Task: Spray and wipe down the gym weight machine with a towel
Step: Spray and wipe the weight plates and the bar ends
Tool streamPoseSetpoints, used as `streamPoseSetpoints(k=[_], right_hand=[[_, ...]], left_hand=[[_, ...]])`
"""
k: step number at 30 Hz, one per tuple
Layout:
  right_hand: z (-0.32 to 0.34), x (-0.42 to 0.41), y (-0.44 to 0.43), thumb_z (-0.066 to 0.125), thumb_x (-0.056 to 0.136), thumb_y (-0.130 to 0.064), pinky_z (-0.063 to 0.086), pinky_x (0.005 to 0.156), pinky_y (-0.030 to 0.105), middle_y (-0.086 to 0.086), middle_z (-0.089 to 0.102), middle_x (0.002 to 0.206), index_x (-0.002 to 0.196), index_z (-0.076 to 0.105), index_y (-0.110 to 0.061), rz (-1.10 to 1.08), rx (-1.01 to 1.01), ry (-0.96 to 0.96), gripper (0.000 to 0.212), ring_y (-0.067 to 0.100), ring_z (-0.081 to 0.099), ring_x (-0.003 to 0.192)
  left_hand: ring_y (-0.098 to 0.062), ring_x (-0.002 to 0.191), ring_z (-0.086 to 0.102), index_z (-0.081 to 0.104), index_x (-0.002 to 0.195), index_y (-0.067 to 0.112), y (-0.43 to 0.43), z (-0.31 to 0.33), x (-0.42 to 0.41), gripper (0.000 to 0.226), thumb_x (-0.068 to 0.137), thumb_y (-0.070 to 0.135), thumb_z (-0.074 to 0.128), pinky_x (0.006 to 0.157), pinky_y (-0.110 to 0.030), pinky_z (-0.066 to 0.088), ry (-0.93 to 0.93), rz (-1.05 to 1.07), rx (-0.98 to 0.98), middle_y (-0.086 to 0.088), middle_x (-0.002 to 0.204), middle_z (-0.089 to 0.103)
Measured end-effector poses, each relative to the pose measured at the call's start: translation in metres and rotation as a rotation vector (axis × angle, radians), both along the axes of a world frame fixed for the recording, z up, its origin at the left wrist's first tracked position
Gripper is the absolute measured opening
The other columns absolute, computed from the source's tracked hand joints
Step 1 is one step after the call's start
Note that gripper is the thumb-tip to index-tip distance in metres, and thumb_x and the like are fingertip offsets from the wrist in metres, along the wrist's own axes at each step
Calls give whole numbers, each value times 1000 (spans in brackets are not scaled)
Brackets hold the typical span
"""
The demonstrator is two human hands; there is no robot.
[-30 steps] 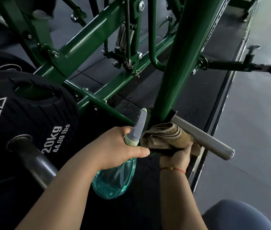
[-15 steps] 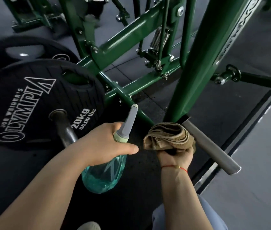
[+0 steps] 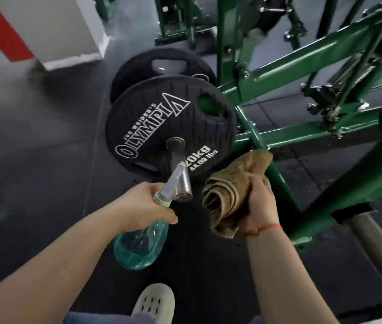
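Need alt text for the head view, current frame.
A person's left hand grips a translucent teal plastic spray bottle while the right hand holds a bunched tan cloth towel, in front of a black 20kg Olympia weight plate on a steel peg. The green painted steel machine frame stands to the right.

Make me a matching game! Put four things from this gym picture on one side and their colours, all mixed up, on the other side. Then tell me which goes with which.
Things:
1. towel
2. bottle
3. plate
4. frame

Colours:
A. black
B. green
C. brown
D. see-through blue-green

Pairs: 1-C, 2-D, 3-A, 4-B
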State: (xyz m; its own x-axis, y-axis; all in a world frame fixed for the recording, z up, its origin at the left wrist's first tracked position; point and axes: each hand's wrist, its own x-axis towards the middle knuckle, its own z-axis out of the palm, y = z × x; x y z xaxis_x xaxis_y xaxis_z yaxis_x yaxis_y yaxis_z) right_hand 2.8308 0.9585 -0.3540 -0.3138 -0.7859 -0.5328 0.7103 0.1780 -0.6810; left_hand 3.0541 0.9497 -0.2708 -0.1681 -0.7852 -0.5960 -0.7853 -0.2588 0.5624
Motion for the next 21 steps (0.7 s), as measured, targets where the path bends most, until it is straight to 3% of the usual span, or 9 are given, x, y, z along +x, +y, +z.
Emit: streamPoseSetpoints(k=[2,5,8,11,16,18,21], right_hand=[[4,4,-13,61,94,-20,57,71,37,10,70,102,125,58,-23,34,4,78,32,23,72,78],[1,10,-23,63,93,-22,59,76,39,11,70,109,128,57,-24,73,-7,170,35,25,71,87],[-5,15,-27,64,91,-25,59,87,49,8,68,116,131,58,-32,117,19,291,41,30,69,98],[-15,20,-26,66,90,-27,59,86,56,8,67,117,132,57,-36,167,19,340,44,34,69,100],[-25,29,-25,67,90,-27,59,86,55,5,67,117,132,57,-39,251,0,437,44,33,69,101],[-26,32,-26,68,90,-26,58,89,54,3,67,117,131,58,-39,266,-14,486,44,31,68,103],[-25,35,-30,68,90,-23,58,91,52,-1,67,116,133,58,-38,289,-46,568,46,26,67,104]], left_hand=[[-11,77,65,68,98,37,1,-11,9,35,68,31,86,74,-28,50,9,35,23,8,84,67],[-12,65,56,70,94,29,-1,-29,18,38,59,33,86,64,-30,47,25,92,84,3,73,61],[-16,65,56,71,81,19,-6,-44,20,29,60,33,87,63,-31,46,11,99,138,1,71,60],[-16,60,53,67,62,25,-7,-57,19,25,59,40,87,64,-29,45,5,102,168,2,65,57],[-26,84,73,72,91,6,-9,-68,19,43,63,34,88,86,-39,58,92,134,205,-13,91,76],[-23,98,71,72,111,14,-15,-68,22,41,74,25,86,94,-36,56,132,155,212,-5,99,75],[-21,117,63,60,129,31,-27,-63,27,72,66,38,92,109,-43,47,164,144,228,2,121,68]])
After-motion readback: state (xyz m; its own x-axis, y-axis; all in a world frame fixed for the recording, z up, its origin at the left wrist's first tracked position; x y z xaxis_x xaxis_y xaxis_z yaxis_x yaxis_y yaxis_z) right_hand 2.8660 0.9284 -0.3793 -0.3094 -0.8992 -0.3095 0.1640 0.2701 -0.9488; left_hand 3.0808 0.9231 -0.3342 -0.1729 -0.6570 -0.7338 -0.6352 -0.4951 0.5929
